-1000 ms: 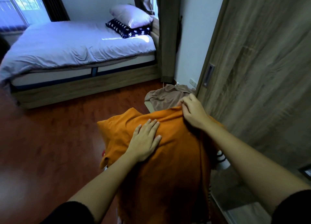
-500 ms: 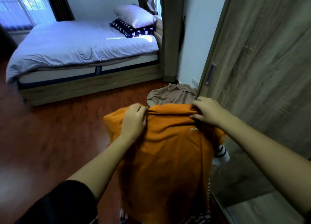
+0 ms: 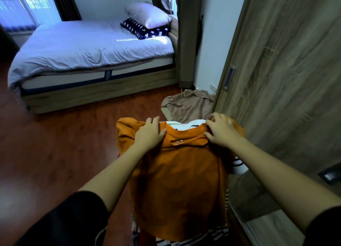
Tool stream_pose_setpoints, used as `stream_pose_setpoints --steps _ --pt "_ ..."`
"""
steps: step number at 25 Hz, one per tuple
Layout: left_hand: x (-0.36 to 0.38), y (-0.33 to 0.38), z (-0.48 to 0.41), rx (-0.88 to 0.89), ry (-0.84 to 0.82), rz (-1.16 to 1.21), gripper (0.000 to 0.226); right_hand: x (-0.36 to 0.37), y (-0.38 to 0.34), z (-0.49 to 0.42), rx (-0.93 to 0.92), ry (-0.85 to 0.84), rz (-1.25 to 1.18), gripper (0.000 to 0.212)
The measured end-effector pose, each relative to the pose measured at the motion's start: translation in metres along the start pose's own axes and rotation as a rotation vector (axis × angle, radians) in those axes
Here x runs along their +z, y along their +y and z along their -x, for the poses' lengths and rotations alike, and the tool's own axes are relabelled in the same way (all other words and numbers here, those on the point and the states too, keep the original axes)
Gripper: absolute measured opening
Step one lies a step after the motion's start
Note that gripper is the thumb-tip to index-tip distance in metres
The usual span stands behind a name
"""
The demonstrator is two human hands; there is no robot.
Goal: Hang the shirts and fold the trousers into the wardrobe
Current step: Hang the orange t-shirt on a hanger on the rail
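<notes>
An orange shirt (image 3: 180, 181) hangs in front of me, spread out with its collar on top. My left hand (image 3: 149, 135) grips the shirt at its left shoulder. My right hand (image 3: 221, 131) pinches the cloth at the right shoulder, beside the collar. Between the hands the neck opening shows, with a white garment (image 3: 186, 125) behind it. A white and black striped piece of clothing (image 3: 238, 165) sticks out under the shirt at the right and at the bottom. The wooden wardrobe door (image 3: 287, 70) stands close on the right.
A beige garment (image 3: 190, 105) lies crumpled on a box at the foot of the wardrobe. A bed (image 3: 88, 50) with two pillows fills the far left. Red-brown wooden floor (image 3: 55, 149) stretches between the bed and me. A curtain (image 3: 186, 33) hangs beside the bed.
My left hand went from lying flat on the shirt to gripping its left shoulder. Both hands pulled the shoulders apart, so the collar opened and the white garment behind came into sight.
</notes>
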State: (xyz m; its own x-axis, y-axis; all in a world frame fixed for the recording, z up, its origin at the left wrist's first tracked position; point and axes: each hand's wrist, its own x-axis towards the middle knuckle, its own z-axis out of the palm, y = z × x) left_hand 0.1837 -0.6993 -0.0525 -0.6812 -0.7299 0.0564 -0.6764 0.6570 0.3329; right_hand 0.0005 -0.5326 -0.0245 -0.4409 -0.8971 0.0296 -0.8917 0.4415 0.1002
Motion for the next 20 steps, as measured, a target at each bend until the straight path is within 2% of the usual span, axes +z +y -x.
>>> stream_pose_setpoints --steps 2,3,6,8,10,13,16,18,20 --pt "-0.005 0.003 -0.01 -0.074 -0.134 -0.037 0.053 -0.005 -0.003 -0.001 -0.042 -0.04 -0.061 0.02" --pt "-0.008 0.004 -0.011 -0.093 -0.143 0.011 0.046 -0.01 -0.004 0.001 -0.039 -0.027 -0.095 0.017" --pt "-0.021 -0.004 -0.008 -0.079 0.11 0.146 0.024 -0.024 -0.007 0.011 0.054 0.1 -0.134 0.02" --pt "-0.042 -0.007 -0.002 -0.034 0.243 0.24 0.013 -0.04 -0.008 0.016 0.134 0.119 -0.266 0.02" --pt "-0.073 -0.002 0.003 0.073 0.243 0.432 0.006 -0.069 -0.006 0.027 0.223 0.194 -0.493 0.025" --pt "-0.123 0.021 0.024 0.377 0.054 0.531 0.006 -0.117 0.005 0.069 0.27 0.39 -0.709 0.026" --pt "-0.158 0.059 0.049 0.67 -0.149 0.553 0.021 -0.14 0.018 0.114 0.265 0.339 -0.74 0.034" --pt "-0.178 0.098 0.064 0.791 -0.142 0.737 0.027 -0.164 0.045 0.157 0.355 0.439 -0.798 0.038" --pt "-0.191 0.142 0.068 0.816 -0.025 0.913 0.025 -0.196 0.075 0.201 0.384 0.573 -0.835 0.035"
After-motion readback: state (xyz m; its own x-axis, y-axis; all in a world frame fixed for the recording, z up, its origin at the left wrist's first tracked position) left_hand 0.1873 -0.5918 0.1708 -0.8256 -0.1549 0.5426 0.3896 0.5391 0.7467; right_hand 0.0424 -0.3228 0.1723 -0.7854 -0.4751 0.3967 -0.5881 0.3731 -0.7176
